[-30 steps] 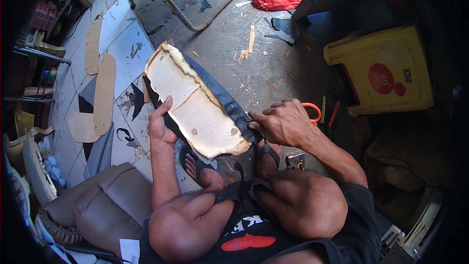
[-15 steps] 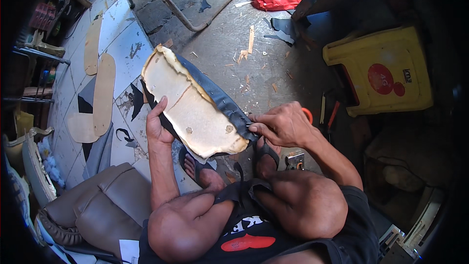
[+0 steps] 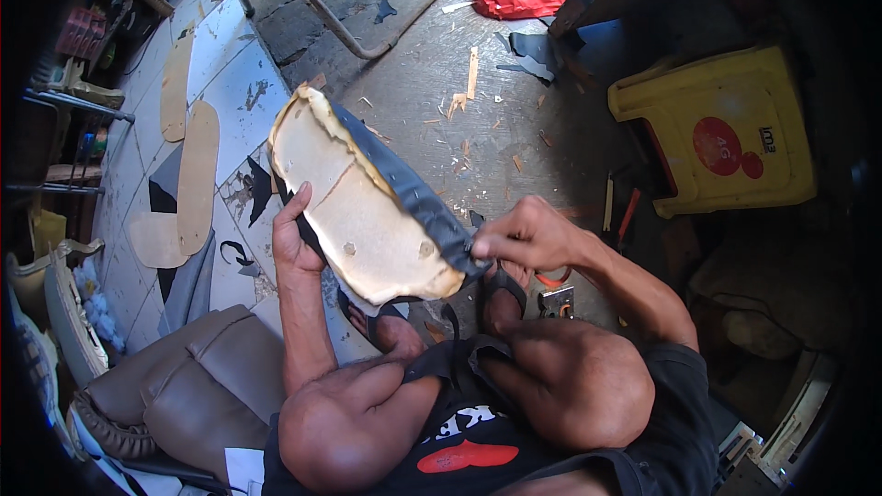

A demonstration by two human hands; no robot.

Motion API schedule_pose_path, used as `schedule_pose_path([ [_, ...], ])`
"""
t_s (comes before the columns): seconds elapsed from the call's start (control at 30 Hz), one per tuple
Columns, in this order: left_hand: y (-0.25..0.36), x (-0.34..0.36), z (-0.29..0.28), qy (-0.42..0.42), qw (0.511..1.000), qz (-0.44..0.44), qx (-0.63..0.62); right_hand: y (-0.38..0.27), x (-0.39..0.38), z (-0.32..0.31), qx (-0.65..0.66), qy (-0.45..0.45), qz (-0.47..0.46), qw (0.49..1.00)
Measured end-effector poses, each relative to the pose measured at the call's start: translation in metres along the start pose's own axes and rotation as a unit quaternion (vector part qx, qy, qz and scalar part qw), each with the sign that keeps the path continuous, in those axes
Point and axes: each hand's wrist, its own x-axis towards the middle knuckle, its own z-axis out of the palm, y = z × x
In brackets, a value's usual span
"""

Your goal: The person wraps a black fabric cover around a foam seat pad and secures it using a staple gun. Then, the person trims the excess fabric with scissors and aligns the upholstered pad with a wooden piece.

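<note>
Black cover (image 3: pixel 404 179) is folded over the pale panel (image 3: pixel 354 216) along the edge leading away from the right hand (image 3: pixel 531 237), its grip pinching the cover's near corner; left hand (image 3: pixel 298 237) grips the opposite edge, seemingly not yet folded. Panel sits between grips; scrap-strewn floor (image 3: pixel 423 87) leaves room beyond, sandalled feet (image 3: pixel 503 305) crowd beneath.

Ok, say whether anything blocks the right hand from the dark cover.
Nothing visible does: the right hand is at the edge of the dark cover, by the lower right corner of the pale panel.
</note>
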Motion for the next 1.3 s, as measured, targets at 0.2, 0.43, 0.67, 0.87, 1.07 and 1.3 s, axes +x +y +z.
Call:
schedule_pose_path([
  [0.2, 0.003, 0.007, -0.013, 0.041, 0.999, 0.023, 0.008, -0.016, -0.011, 0.0, -0.208, 0.098, 0.034, 0.973],
  [0.43, 0.002, 0.007, -0.011, 0.059, 0.997, 0.052, 0.019, -0.036, -0.013, 0.001, -0.377, 0.09, 0.034, 0.921],
  [0.67, 0.003, 0.001, -0.003, 0.057, 0.996, 0.061, 0.035, -0.027, -0.007, 0.013, -0.434, 0.078, 0.019, 0.897],
  [0.87, 0.005, 0.001, -0.005, 0.056, 0.996, 0.057, 0.026, -0.026, -0.006, 0.011, -0.43, 0.079, 0.036, 0.899],
  [1.07, 0.007, 0.004, -0.011, 0.026, 0.999, 0.041, 0.017, -0.018, -0.004, 0.006, -0.3, 0.08, 0.023, 0.95],
  [1.3, -0.008, 0.005, -0.015, 0.038, 0.996, 0.078, -0.004, 0.025, -0.01, 0.031, 0.199, 0.191, 0.096, 0.957],
])
